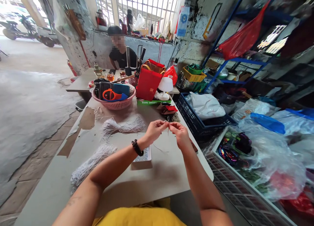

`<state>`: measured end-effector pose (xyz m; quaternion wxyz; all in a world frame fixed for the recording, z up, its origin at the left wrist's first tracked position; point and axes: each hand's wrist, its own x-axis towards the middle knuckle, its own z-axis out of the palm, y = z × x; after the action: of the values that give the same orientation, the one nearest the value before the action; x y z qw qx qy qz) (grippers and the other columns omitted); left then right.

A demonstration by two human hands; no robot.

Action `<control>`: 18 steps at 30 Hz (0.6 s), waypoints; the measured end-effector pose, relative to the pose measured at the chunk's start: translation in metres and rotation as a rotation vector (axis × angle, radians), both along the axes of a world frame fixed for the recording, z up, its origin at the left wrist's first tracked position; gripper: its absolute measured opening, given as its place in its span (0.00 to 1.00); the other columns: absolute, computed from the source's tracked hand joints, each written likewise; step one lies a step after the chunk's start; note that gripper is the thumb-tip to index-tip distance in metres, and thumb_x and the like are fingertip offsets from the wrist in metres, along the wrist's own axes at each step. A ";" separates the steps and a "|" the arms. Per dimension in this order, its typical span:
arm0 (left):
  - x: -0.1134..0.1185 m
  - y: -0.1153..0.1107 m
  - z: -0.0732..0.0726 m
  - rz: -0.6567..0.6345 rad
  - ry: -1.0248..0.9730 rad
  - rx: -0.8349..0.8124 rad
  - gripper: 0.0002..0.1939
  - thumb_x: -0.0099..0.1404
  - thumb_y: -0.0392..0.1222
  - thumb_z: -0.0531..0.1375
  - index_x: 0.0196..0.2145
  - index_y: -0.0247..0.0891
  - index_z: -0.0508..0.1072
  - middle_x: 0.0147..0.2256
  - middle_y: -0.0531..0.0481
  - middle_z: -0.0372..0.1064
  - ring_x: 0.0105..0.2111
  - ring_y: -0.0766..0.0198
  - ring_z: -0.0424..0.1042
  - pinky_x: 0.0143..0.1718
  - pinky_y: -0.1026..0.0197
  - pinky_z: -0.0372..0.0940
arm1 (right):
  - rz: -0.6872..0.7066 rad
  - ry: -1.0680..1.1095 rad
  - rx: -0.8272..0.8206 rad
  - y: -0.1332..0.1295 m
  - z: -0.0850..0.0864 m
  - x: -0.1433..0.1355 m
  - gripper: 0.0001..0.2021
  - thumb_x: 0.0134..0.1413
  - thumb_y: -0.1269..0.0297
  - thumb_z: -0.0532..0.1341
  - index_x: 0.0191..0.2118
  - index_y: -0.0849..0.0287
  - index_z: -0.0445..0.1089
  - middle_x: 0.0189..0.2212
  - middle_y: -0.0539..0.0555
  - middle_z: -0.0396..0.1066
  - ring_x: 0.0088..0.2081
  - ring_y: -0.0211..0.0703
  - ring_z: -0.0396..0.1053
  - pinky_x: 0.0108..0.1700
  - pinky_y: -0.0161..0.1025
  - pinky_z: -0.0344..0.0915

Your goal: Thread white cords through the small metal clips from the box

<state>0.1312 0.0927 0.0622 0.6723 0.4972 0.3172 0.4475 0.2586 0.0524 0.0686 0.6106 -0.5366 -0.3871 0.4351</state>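
Observation:
Above the table, my left hand [155,131] and my right hand [180,133] meet with pinched fingertips. Between them runs a thin pale string [168,129], its fine ends showing around the fingers. Under my left wrist lies a shallow white box [146,155], partly hidden, with many small bits inside. A bundle of white strings [124,125] rests beyond my left forearm. Nearer the table's left side is a second bundle of white strings [92,165], partly covered by that forearm. Small red and dark packets [168,110] lie just past my hands.
The white table [171,180] holds a pink basket [117,103] of tools, a red bag [149,80] and a small white lamp [165,84] at its far end. Dark crates [196,124] and a white crate [247,195] stand at right. A person [120,52] sits beyond.

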 end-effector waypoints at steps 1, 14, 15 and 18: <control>-0.001 0.001 0.000 0.004 -0.024 -0.018 0.19 0.47 0.55 0.71 0.24 0.35 0.74 0.21 0.55 0.67 0.21 0.71 0.60 0.22 0.66 0.54 | 0.000 0.024 -0.001 0.000 0.000 0.002 0.10 0.34 0.61 0.69 0.25 0.57 0.70 0.22 0.48 0.71 0.25 0.36 0.64 0.28 0.34 0.60; -0.029 0.024 0.018 -0.293 -0.475 -0.482 0.14 0.67 0.33 0.56 0.23 0.36 0.67 0.16 0.57 0.61 0.18 0.71 0.66 0.32 0.65 0.68 | 0.181 0.716 0.088 -0.007 0.010 0.027 0.05 0.41 0.71 0.62 0.24 0.57 0.66 0.21 0.46 0.71 0.28 0.37 0.72 0.48 0.43 0.72; -0.030 0.025 0.019 -0.275 -0.452 -0.475 0.13 0.66 0.32 0.57 0.23 0.36 0.67 0.16 0.58 0.61 0.17 0.71 0.64 0.30 0.66 0.68 | 0.195 0.714 0.094 -0.008 0.012 0.028 0.05 0.42 0.71 0.62 0.23 0.57 0.64 0.18 0.45 0.68 0.25 0.36 0.70 0.49 0.44 0.72; -0.035 0.029 0.023 -0.257 -0.384 -0.442 0.13 0.65 0.31 0.59 0.23 0.36 0.66 0.15 0.60 0.56 0.14 0.73 0.57 0.25 0.68 0.66 | 0.222 0.662 0.073 -0.012 0.016 0.035 0.07 0.43 0.71 0.61 0.22 0.57 0.61 0.16 0.44 0.64 0.22 0.34 0.65 0.48 0.44 0.72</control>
<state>0.0958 0.1217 0.0849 0.8626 0.2817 0.2085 0.3648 0.2932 0.0402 0.0842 0.6708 -0.2987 -0.2394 0.6352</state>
